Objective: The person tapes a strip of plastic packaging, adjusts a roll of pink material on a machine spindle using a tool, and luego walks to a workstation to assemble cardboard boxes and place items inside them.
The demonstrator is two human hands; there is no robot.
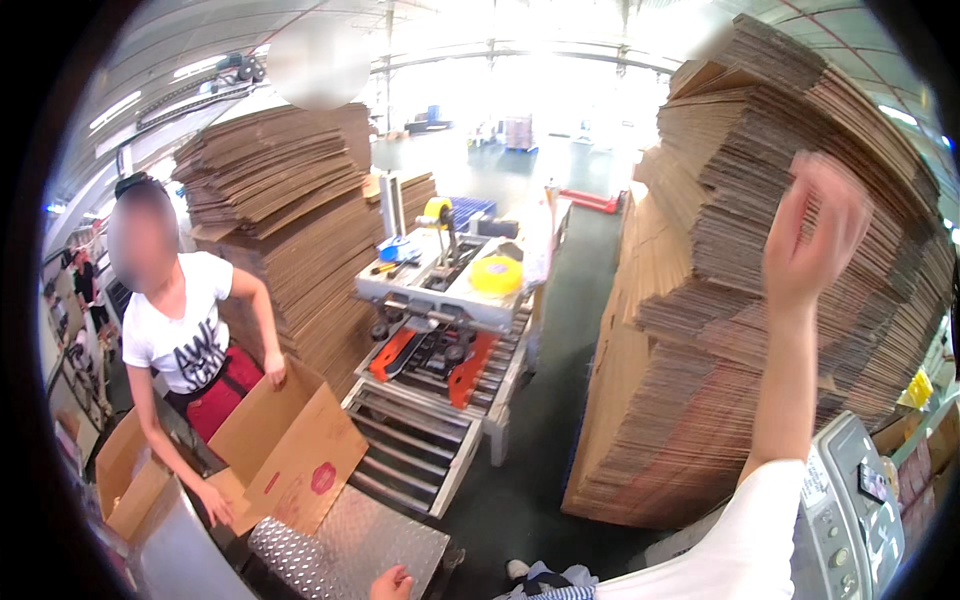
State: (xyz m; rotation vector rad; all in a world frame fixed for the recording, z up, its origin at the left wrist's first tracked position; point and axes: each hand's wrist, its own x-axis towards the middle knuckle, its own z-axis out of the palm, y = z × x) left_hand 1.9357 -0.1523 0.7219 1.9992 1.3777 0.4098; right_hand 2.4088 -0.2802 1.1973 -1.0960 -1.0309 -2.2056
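Cardboard sheets (660, 440), flat and piled into a tall, uneven stack, fill the right side of the scene, and the right hand (815, 225) is raised in front of them at the end of a bare forearm. Motion blurs that hand; its fingers look loosely bent, but whether they touch the pile or have hold of anything I cannot tell. The left hand (392, 583) shows only partly at the near edge, fingers curled — how far it is closed, or on what, is cut off from view — just beside a grey metal plate (385, 530) with a studded part on its left. Past the plate, a roller conveyor (410, 445) runs to the far side under a taping machine (440, 292), which has orange guides (470, 372) below and a wide yellow tape roll (495, 275) lying on top, with a smaller yellow roll (437, 209) standing upright behind it. On the left, a co-worker in a white T-shirt (190, 320) has both hands at an open carton (325, 440), its near lower part against the plate. Behind that person rises a second stack of flat cardboard (300, 270). Near right, a dark phone (872, 483) lies on a grey control panel (840, 520).
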